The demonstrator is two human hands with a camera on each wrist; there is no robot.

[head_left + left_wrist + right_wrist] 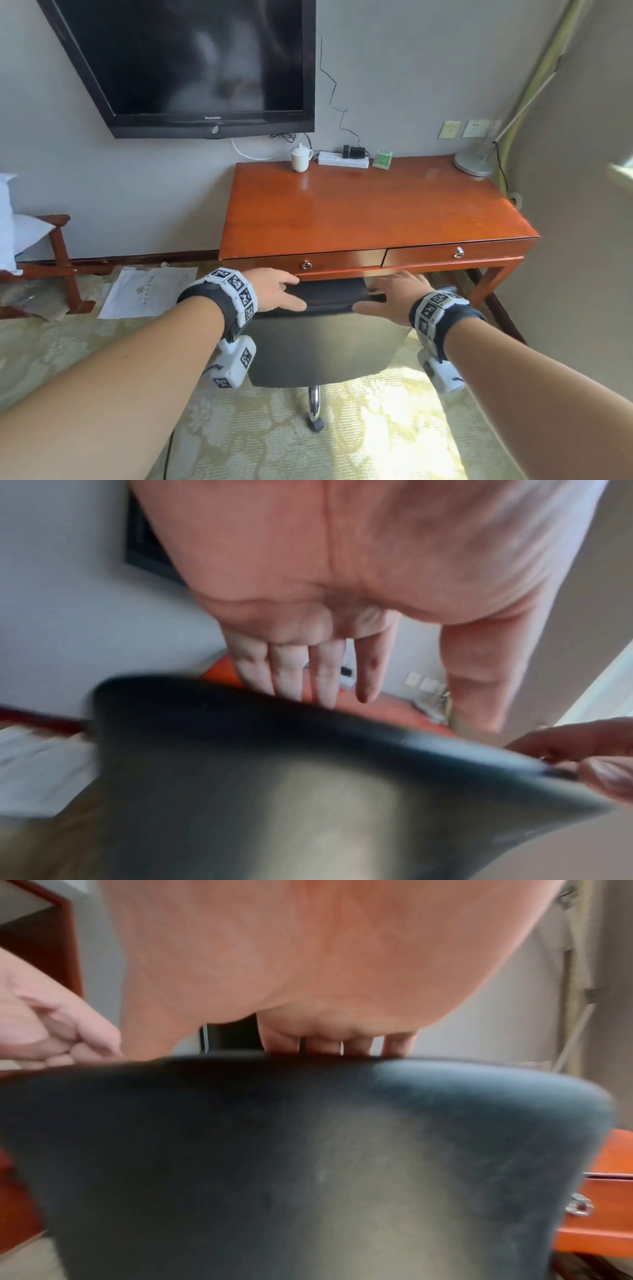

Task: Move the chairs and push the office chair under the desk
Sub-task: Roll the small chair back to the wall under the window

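A black office chair stands in front of the red-brown wooden desk, its backrest top just below the desk's front edge and its seat hidden underneath. My left hand lies on the left part of the backrest top, fingers straight, thumb along the near side. My right hand rests on the right part, fingers spread forward over the top. The left wrist view shows the left hand with straight fingers over the chair. In the right wrist view the right hand's fingertips are hidden behind the chair.
On the desk's back edge stand a white lidded cup, a power strip, a green box and a lamp base. A television hangs above. A wooden rack and white paper bag lie left; a wall closes the right.
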